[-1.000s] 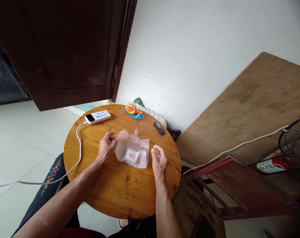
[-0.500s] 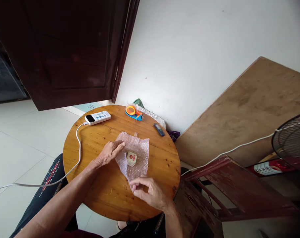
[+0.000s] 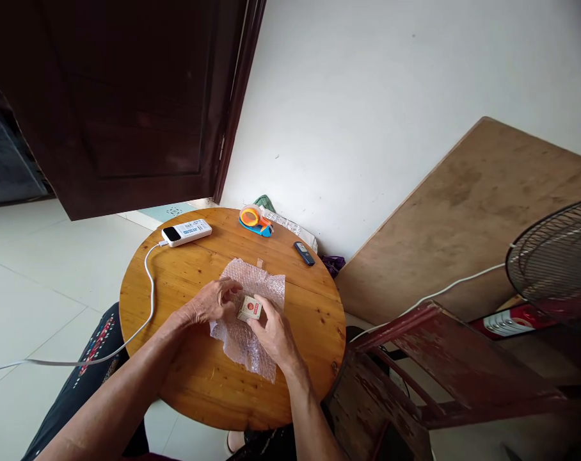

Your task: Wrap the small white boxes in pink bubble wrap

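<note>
A small cream box with a red emblem lies on a sheet of bubble wrap, spread flat on the round wooden table. My right hand has the box's right end between its thumb and fingers. Just left of the box, my left hand rests over the edge of the bubble wrap, its fingers bent and apart from the thumb. Whether its fingertips touch the box is hard to see.
On the table a white power bank trails a white cable. An orange and blue tape dispenser and a dark phone-like device lie at the back. A red wooden chair and a fan stand right.
My right hand has moved from the wrap's near corner up to the box and closed on it. The near part of the wrap now lies unfolded. My left hand's fingers have curled towards the box.
</note>
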Demonstrator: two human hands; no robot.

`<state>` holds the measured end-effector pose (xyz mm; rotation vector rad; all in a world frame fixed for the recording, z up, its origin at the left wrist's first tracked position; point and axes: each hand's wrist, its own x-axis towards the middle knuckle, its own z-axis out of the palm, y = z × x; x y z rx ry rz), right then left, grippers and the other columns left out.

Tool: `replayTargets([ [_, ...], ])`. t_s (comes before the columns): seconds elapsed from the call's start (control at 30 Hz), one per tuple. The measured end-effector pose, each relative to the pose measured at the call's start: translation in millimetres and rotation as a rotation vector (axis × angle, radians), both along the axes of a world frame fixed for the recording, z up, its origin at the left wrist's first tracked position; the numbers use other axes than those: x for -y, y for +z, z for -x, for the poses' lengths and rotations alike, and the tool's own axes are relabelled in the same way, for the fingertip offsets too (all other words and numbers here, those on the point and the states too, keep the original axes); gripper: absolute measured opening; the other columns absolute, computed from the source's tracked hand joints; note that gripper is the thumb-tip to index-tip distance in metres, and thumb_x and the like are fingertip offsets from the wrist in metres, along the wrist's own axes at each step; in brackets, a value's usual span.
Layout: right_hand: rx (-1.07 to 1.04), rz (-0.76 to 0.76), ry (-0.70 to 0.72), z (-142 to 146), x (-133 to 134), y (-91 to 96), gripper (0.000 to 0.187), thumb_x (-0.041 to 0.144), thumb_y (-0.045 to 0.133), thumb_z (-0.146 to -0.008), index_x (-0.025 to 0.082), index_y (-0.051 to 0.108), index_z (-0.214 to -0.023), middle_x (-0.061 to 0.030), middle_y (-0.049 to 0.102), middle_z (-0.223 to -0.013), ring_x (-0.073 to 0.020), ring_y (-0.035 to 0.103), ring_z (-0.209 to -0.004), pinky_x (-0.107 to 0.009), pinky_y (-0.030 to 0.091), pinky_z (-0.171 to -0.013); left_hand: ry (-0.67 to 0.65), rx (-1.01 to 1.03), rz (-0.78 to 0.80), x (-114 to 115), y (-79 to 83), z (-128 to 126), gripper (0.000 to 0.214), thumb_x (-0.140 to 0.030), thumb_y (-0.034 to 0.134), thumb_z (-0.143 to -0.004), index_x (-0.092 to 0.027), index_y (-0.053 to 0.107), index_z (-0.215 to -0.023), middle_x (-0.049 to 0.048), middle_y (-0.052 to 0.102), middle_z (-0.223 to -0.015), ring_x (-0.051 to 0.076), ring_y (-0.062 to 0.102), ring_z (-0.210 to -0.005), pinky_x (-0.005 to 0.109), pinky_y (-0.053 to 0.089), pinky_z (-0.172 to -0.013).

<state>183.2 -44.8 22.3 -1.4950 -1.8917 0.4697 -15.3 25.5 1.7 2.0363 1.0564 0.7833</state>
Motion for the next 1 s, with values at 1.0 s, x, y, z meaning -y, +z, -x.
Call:
replayTargets([
  [1.0,0.3,-0.062,-0.078,-31.4,3.4,-42.0,0.038,0.032,0.051,-0.092,0.021,0.061,-0.128,-0.0116,0.058,-0.139,-0.0306,0.053,-0.128,-0.052,0.042,-0.106,0.069,-0.143,-0.012,-0.9,2.3,2.2,0.038,-0.01,0.049,-0.061,-0.018,0.069,-0.093,0.0042,0.066,-0.084,0.02,0.059,-0.079,0.029,0.048,-0.075],
])
